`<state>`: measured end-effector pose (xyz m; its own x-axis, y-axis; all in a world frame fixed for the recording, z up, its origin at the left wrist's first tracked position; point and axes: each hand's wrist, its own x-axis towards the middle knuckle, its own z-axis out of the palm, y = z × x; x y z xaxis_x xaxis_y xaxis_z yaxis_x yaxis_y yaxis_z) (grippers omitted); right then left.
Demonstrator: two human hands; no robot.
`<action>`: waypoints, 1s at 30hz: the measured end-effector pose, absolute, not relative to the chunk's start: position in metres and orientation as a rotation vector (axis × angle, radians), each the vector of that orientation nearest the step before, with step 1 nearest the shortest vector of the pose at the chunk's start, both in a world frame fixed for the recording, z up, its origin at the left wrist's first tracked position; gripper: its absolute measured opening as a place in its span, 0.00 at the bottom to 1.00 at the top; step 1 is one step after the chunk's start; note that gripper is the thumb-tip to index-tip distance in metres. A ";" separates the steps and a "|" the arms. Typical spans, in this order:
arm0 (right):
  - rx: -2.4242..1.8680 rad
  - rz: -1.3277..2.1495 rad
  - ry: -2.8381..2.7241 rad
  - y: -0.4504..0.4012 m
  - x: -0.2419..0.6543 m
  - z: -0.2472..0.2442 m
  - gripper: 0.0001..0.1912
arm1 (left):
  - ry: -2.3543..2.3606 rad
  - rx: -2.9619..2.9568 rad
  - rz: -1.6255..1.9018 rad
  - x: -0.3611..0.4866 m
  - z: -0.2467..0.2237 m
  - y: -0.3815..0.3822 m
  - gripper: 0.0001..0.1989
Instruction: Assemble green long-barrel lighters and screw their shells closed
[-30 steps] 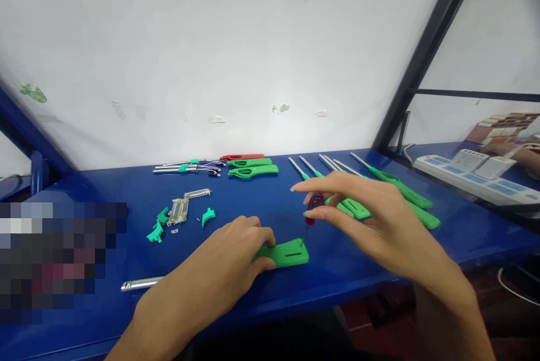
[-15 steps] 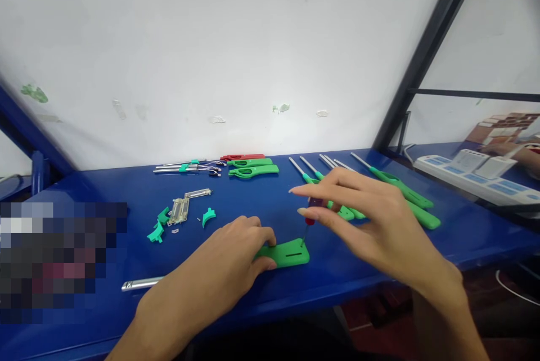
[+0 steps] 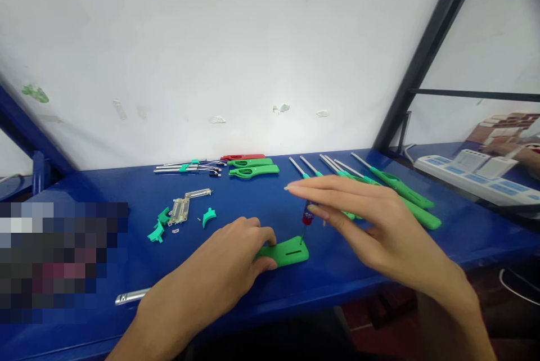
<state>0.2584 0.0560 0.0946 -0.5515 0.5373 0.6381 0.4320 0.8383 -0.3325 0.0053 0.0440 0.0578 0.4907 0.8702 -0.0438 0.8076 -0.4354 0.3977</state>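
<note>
My left hand (image 3: 236, 254) is wrapped round a green lighter body (image 3: 291, 254), pressing it on the blue table near the front edge. Its slotted end points right, and a metal tube (image 3: 131, 297) sticks out left of my wrist. My right hand (image 3: 358, 215) holds a small screwdriver (image 3: 307, 215) with a dark red handle between thumb and fingers. The screwdriver stands nearly upright, its tip at the hole near the green body's right end.
Green handles (image 3: 253, 171) and a red one (image 3: 244, 157) lie at the back beside metal rods (image 3: 185, 168). Clear tanks (image 3: 179, 211) and teal triggers (image 3: 208, 216) lie left. Long lighters (image 3: 396, 185) are behind my right hand; a power strip (image 3: 476, 178) is far right.
My right hand's fingers have straightened and shifted slightly over the screwdriver handle. The metal tube's left end has moved a little left and down.
</note>
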 end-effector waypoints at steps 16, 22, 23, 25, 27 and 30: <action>-0.713 0.236 -2.225 0.055 0.261 0.096 0.18 | 1.403 2.356 0.247 0.006 0.060 0.044 0.09; -0.776 0.121 -2.187 0.058 0.258 0.096 0.11 | 1.399 2.349 0.258 0.008 0.064 0.041 0.07; -0.769 0.138 -2.189 0.058 0.258 0.096 0.13 | 1.400 2.346 0.261 0.008 0.065 0.041 0.07; -0.735 0.196 -2.194 0.058 0.260 0.096 0.18 | 1.397 2.340 0.257 0.008 0.066 0.041 0.07; -0.699 0.252 -2.201 0.058 0.260 0.095 0.20 | 1.395 2.334 0.248 0.008 0.065 0.041 0.06; -0.717 0.224 -2.179 0.057 0.259 0.096 0.14 | 1.400 2.329 0.246 0.007 0.064 0.042 0.05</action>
<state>0.2588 0.0570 0.0958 -0.5086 0.5630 0.6515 0.4189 0.8228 -0.3841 0.0070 0.0418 0.0639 0.4800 0.8753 -0.0586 0.8031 -0.4116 0.4307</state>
